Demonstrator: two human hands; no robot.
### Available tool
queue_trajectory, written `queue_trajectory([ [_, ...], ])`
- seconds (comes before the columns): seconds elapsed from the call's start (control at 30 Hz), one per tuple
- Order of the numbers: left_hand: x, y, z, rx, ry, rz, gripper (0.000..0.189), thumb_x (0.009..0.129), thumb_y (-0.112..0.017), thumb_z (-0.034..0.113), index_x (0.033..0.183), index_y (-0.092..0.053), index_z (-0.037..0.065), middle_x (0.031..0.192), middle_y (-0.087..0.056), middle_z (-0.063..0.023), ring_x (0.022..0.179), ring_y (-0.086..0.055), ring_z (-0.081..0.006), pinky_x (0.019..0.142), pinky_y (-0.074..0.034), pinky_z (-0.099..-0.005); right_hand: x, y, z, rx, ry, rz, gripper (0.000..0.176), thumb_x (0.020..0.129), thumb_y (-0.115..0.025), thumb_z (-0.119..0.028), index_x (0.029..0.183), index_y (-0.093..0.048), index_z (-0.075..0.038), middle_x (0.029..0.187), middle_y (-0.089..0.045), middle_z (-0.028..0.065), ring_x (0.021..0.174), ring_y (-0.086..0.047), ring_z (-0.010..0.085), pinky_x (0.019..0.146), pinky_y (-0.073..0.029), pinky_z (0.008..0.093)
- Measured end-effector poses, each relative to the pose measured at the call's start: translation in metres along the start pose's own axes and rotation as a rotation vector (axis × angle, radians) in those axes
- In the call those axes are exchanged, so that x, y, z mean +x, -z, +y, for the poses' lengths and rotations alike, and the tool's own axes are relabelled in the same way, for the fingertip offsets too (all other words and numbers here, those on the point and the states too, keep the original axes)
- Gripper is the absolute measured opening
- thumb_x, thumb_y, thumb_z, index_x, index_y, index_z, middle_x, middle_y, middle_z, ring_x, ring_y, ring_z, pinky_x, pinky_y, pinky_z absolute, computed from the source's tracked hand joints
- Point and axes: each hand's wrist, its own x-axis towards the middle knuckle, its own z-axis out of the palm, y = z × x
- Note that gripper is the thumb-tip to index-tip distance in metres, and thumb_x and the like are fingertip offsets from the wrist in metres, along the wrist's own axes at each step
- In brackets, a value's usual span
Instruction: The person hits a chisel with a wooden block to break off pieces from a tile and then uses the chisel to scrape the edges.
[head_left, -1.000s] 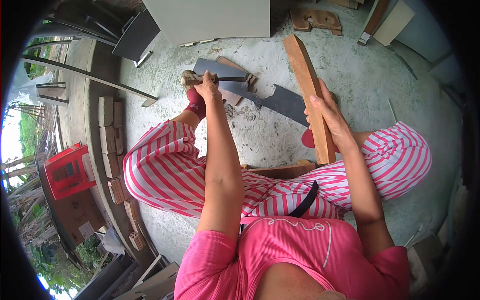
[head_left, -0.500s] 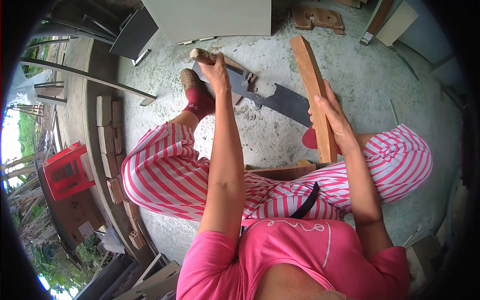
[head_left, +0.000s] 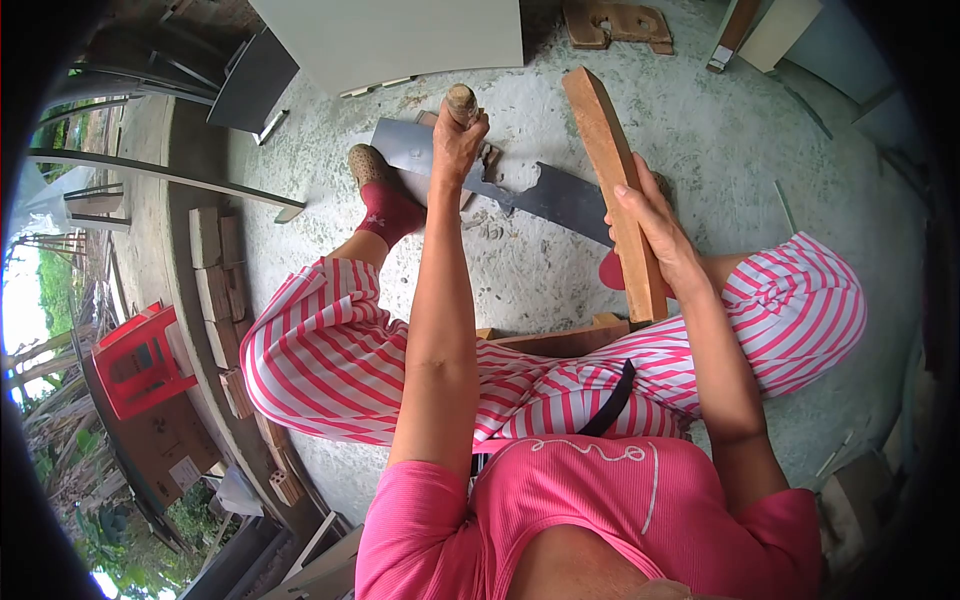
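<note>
My left hand is closed around a round wooden handle whose butt end points up toward me. Whatever the handle belongs to is hidden behind the hand. In my right hand is a thick wooden block, long and slightly bowed, tilted between my knees with its lower end by my thigh. The thumb lies along its face. On the floor beyond the hands lie a dark flat panel with a ragged edge and a grey-blue flat piece.
Another wooden piece lies between my legs. A wooden piece with cut-outs sits at the back, near a large pale panel. To the left are stacked bricks, a red plastic stool and a metal bar.
My left hand has turned the handle, so its end now points up toward me instead of leftward. The right hand keeps its hold on the wooden block. The whole view has shifted slightly.
</note>
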Motion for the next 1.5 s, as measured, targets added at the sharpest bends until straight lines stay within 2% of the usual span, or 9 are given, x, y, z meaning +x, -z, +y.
queue_trajectory([
  [0.3, -0.002, -0.001, -0.008, 0.035, 0.003, -0.007, 0.031, 0.076, -0.065, 0.013, 0.101, -0.051, 0.002, 0.085, -0.059, -0.0098, 0.077, -0.055, -0.0192, 0.074, -0.046, -0.0317, 0.004, -0.005, -0.011, -0.047, 0.023, -0.003, 0.094, 0.077, -0.058, -0.056, 0.148, -0.016, -0.012, 0.116, -0.046, 0.0158, 0.089, -0.056, 0.0188, 0.071, -0.049, 0.0319],
  [0.37, 0.000, -0.004, -0.009, -0.018, -0.014, -0.004, 0.019, 0.081, -0.066, 0.014, 0.090, -0.053, 0.004, 0.079, -0.055, -0.0008, 0.073, -0.050, -0.0103, 0.068, -0.044, -0.0265, 0.002, -0.008, -0.025, -0.071, 0.041, 0.003, 0.095, 0.076, -0.058, -0.058, 0.148, -0.016, -0.012, 0.121, -0.045, 0.0180, 0.091, -0.057, 0.0204, 0.075, -0.049, 0.0338],
  [0.43, 0.000, -0.005, -0.007, 0.020, -0.017, 0.001, 0.020, 0.080, -0.066, 0.014, 0.090, -0.052, 0.004, 0.079, -0.054, -0.0010, 0.073, -0.050, -0.0107, 0.068, -0.044, -0.0267, -0.003, -0.013, -0.048, -0.125, 0.134, -0.041, 0.104, 0.075, -0.056, -0.063, 0.146, -0.012, 0.000, 0.149, -0.018, 0.0242, 0.139, -0.015, 0.0333, 0.112, -0.015, 0.0419],
  [0.57, -0.003, -0.004, -0.006, 0.069, -0.004, 0.001, 0.034, 0.076, -0.065, 0.016, 0.103, -0.050, 0.002, 0.086, -0.061, -0.0138, 0.078, -0.058, -0.0244, 0.074, -0.047, -0.0350, -0.014, -0.026, -0.096, -0.192, 0.217, -0.017, 0.104, 0.074, -0.056, -0.064, 0.145, -0.014, 0.000, 0.148, -0.020, 0.0250, 0.139, -0.016, 0.0343, 0.112, -0.015, 0.0432],
  [0.73, -0.001, -0.007, -0.010, 0.071, 0.036, 0.015, 0.033, 0.075, -0.065, 0.015, 0.101, -0.050, 0.002, 0.087, -0.061, -0.0139, 0.078, -0.058, -0.0242, 0.074, -0.047, -0.0356, -0.009, -0.040, -0.145, -0.195, 0.645, 0.004, 0.098, 0.072, -0.060, -0.055, 0.147, -0.017, -0.010, 0.134, -0.043, 0.0252, 0.126, -0.042, 0.0349, 0.102, -0.035, 0.0435],
  [0.83, -0.002, -0.012, -0.005, 0.036, 0.029, 0.030, 0.031, 0.075, -0.065, 0.014, 0.100, -0.050, 0.002, 0.086, -0.061, -0.0139, 0.078, -0.058, -0.0241, 0.074, -0.047, -0.0354, -0.019, -0.047, -0.179, -0.242, 0.942, -0.166, 0.099, 0.080, -0.058, -0.049, 0.144, -0.006, 0.004, 0.145, -0.019, 0.0281, 0.137, -0.018, 0.0319, 0.111, -0.017, 0.0385],
  [0.9, -0.001, -0.016, -0.008, 0.039, 0.010, 0.049, 0.031, 0.075, -0.065, 0.014, 0.099, -0.050, 0.003, 0.086, -0.061, -0.0138, 0.078, -0.058, -0.0239, 0.073, -0.047, -0.0351, 0.022, -0.054, -0.160, -0.162, 0.887, -0.104, 0.099, 0.080, -0.059, -0.048, 0.145, -0.005, 0.004, 0.144, -0.019, 0.0294, 0.137, -0.019, 0.0327, 0.112, -0.018, 0.0396],
  [1.03, 0.002, -0.024, -0.037, -0.097, -0.014, 0.033, 0.031, 0.075, -0.064, 0.012, 0.102, -0.051, 0.003, 0.091, -0.063, -0.0123, 0.082, -0.059, -0.0206, 0.075, -0.047, -0.0348, 0.063, -0.073, -0.103, -0.723, 0.311, -0.180, 0.086, 0.077, -0.063, -0.039, 0.146, -0.021, -0.010, 0.127, -0.051, 0.0216, 0.116, -0.051, 0.0282, 0.096, -0.040, 0.0364],
  [1.5, -0.017, 0.041, -0.056, -0.475, 0.175, 0.260, 0.020, 0.082, -0.068, 0.013, 0.096, -0.058, 0.004, 0.089, -0.062, -0.0033, 0.086, -0.059, -0.0137, 0.078, -0.045, -0.0260, -0.001, -0.009, -0.059, -0.275, 0.227, -0.015, 0.101, 0.071, -0.059, -0.062, 0.147, -0.017, -0.009, 0.148, -0.022, 0.0230, 0.138, -0.020, 0.0346, 0.111, -0.020, 0.0438],
])
